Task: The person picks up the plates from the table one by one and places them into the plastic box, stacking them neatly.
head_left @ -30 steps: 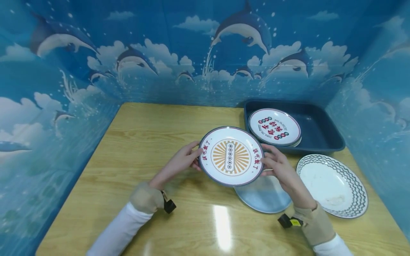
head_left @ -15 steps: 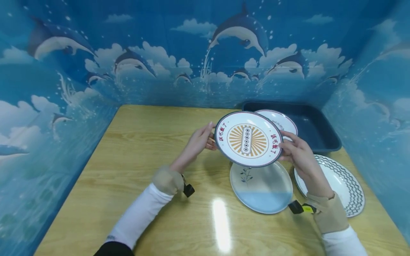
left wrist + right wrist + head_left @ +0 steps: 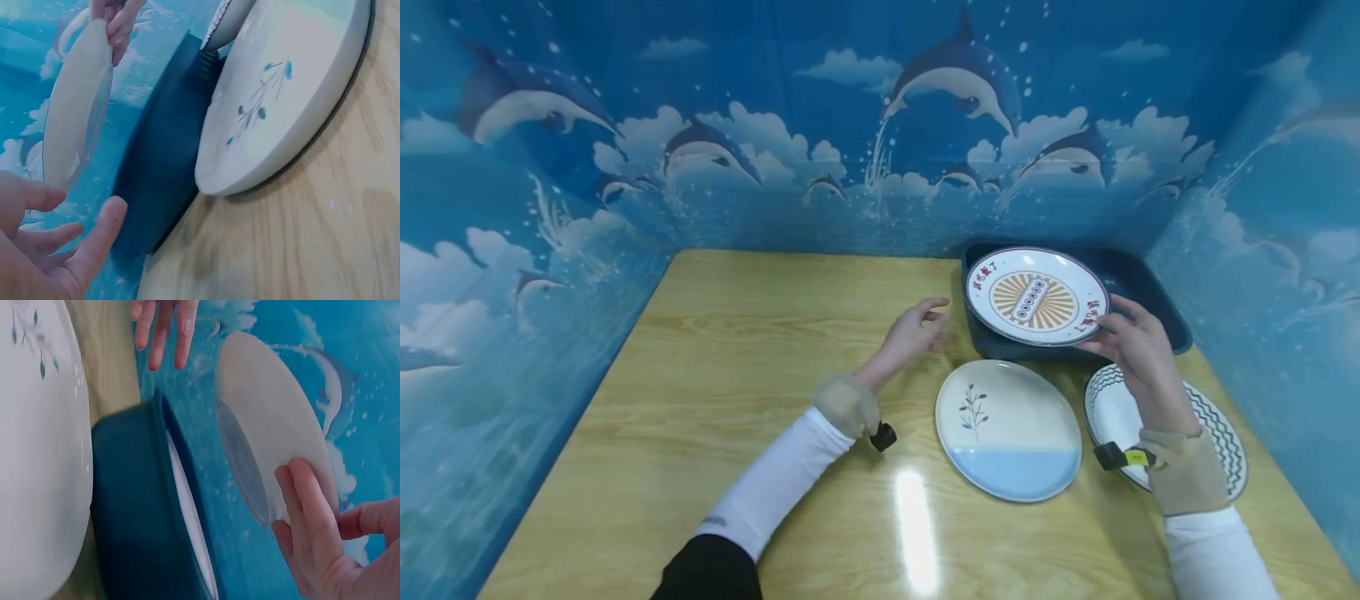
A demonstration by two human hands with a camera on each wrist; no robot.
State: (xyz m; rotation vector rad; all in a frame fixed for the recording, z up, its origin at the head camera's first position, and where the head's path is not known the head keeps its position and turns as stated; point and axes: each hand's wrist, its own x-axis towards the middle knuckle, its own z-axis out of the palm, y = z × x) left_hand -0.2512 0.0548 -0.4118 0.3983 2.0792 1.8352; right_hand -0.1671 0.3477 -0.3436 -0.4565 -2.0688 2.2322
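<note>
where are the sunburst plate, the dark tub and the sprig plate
Sunburst plate (image 3: pixel 1036 298): head view, printed centre.
Dark tub (image 3: pixel 161 150): left wrist view, outer wall.
Sprig plate (image 3: pixel 1011 429): head view, cream middle.

Right hand (image 3: pixel 117 28) grips the held plate (image 3: pixel 76 112) at its far end; left hand (image 3: pixel 47 247), fingers parted, near the other! Blue tub (image 3: pixel 159 153) between that and the sprig plate (image 3: pixel 287 94), on the table (image 3: pixel 300 212).

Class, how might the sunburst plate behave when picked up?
The sunburst plate is probably stiff, showing no sag. It looks smooth, so may be slippery. The right hand grips only one edge, so the plate might tip.
</note>
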